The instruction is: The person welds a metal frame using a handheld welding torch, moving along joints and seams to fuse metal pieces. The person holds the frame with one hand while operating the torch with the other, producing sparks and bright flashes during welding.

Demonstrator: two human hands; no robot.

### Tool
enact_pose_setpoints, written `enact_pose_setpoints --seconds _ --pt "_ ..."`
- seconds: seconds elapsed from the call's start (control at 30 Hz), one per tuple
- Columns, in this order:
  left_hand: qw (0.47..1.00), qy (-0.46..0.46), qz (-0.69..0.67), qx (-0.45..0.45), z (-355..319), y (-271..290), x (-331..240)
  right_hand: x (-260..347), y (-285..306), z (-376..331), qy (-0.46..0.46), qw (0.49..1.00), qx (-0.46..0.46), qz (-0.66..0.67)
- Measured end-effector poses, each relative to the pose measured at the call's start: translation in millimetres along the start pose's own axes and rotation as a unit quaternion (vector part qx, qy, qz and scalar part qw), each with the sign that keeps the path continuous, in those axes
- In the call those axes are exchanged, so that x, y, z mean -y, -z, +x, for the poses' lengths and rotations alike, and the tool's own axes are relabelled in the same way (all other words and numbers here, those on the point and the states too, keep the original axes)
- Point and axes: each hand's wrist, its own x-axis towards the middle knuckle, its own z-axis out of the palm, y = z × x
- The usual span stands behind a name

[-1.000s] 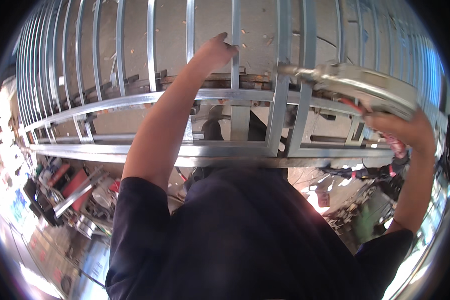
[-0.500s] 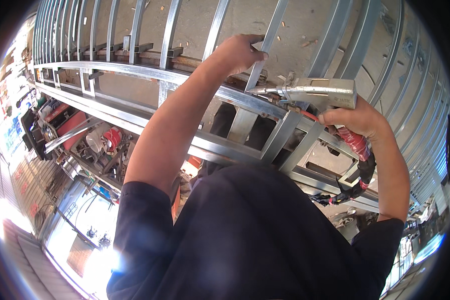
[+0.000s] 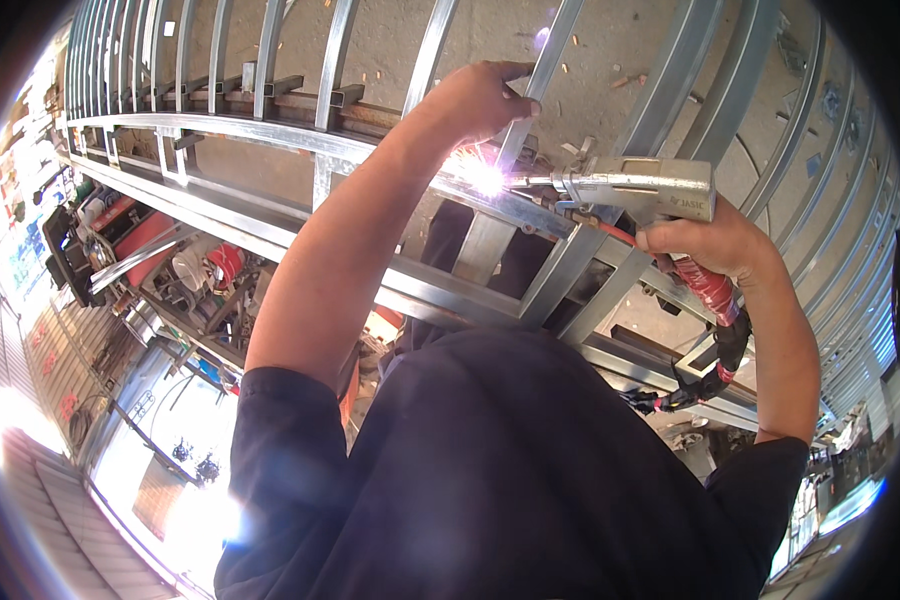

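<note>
My right hand (image 3: 718, 242) grips a silver welding gun (image 3: 640, 185) by its handle, which is wrapped in red and black tape. The gun's nozzle points left. A bright spark with flying bits (image 3: 488, 180) burns at its tip, where an upright square steel bar (image 3: 550, 60) meets the long metal rail (image 3: 355, 150). My left hand (image 3: 485, 100) is closed round that bar just above the spark, thumb on the near side; its other fingers are partly hidden behind the bar. The glare hides the joint itself.
Evenly spaced steel bars (image 3: 273, 50) run along the frame on both sides. A taped cable (image 3: 735, 345) loops down beside my right forearm. Lower tubes (image 3: 450, 290) cross close to my body. At left stands a cart with red equipment (image 3: 135, 245); small scraps lie on the concrete floor (image 3: 610, 50).
A bright welding spark with flying bits has appeared at the gun's tip. Both hands keep nearly the same hold, and the view has shifted slightly.
</note>
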Motion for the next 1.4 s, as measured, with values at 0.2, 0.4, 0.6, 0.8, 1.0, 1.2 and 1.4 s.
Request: enact_pose_setpoints --seconds 0.2,0.4,0.6,0.8,1.0,1.2,1.4 --pt "1.0 -0.005 -0.009 -0.007 -0.1 -2.2 1.2 -0.2 1.8 0.7 -0.005 1.0 0.015 -0.002" --pt "1.0 -0.007 -0.009 0.003 0.7 -1.1 2.6 3.6 0.6 -4.4 -0.012 1.0 -0.003 -0.02" --pt "1.0 -0.007 -0.004 -0.001 -2.9 0.2 -1.3 -2.0 5.1 -6.0 -0.021 0.999 0.0 -0.036" --pt "1.0 -0.002 -0.007 0.007 -2.3 0.8 -1.3 -0.4 6.3 -8.0 -0.025 0.999 -0.002 -0.036" --pt "1.0 -0.007 0.004 0.01 -3.2 2.9 -4.9 -0.8 6.4 -12.1 -0.04 0.999 -0.01 -0.032" --pt "1.0 -0.024 0.012 0.001 -5.8 2.6 -5.6 -6.7 10.9 -16.7 -0.054 0.998 -0.014 -0.031" --pt "0.983 -0.079 -0.009 -0.163 -8.0 38.2 -8.2 0.6 16.4 -30.8 0.033 0.996 -0.036 0.068"
